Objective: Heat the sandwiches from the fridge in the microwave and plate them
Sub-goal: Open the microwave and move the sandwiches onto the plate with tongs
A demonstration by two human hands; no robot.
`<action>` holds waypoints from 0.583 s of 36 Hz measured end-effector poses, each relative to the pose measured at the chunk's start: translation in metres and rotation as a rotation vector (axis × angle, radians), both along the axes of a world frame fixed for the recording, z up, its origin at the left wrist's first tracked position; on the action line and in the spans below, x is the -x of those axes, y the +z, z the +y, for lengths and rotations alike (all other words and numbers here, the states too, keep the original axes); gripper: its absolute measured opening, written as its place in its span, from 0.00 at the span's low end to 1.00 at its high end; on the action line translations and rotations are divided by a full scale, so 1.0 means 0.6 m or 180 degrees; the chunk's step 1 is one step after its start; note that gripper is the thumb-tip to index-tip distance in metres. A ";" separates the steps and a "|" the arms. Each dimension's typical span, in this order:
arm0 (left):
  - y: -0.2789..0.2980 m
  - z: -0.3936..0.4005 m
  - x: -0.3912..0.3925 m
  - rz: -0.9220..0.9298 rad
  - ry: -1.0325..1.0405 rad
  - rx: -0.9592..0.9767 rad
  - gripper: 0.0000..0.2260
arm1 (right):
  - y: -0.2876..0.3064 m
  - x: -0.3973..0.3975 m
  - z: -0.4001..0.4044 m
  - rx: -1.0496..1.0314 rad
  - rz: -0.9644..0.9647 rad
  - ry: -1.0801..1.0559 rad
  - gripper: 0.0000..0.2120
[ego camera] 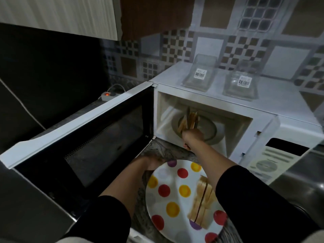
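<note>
microwave (pixel 273 109): white, set on the stone counter against the tiled wall; its cavity is lit.
door (pixel 75 137): swung wide open to the left of the microwave.
plate (pixel 168 195): white with red, yellow and purple dots, held just in front of the microwave, below the cavity.
boxes (pixel 199 74): two clear plastic ones with barcode labels are seen on top of the microwave, side by side.
sandwich on plate (pixel 203 202): cut halves laid on the plate's right side.
sandwich in microwave (pixel 189 121): stood on edge over the turntable, gripped from below.
right hand (pixel 192 136): closed around that sandwich, inside the cavity.
left hand (pixel 152 163): curled on the plate's far rim.
</note>
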State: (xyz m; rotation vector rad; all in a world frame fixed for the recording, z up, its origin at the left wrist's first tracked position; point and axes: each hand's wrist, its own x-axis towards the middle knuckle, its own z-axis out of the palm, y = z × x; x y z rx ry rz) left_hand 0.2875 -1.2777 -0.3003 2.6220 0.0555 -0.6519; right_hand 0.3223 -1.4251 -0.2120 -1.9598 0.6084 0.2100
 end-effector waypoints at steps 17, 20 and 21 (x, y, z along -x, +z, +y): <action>-0.016 -0.008 0.015 -0.0376 -0.0109 -0.0131 0.24 | 0.007 0.045 -0.011 0.0238 -0.0222 0.0150 0.15; -0.027 0.001 0.016 -0.0330 -0.0192 -0.0206 0.25 | 0.015 0.059 -0.007 0.0249 -0.0236 0.0159 0.15; -0.025 0.002 0.019 -0.0334 -0.0210 -0.0192 0.25 | 0.017 0.064 -0.006 0.0246 -0.0265 0.0153 0.15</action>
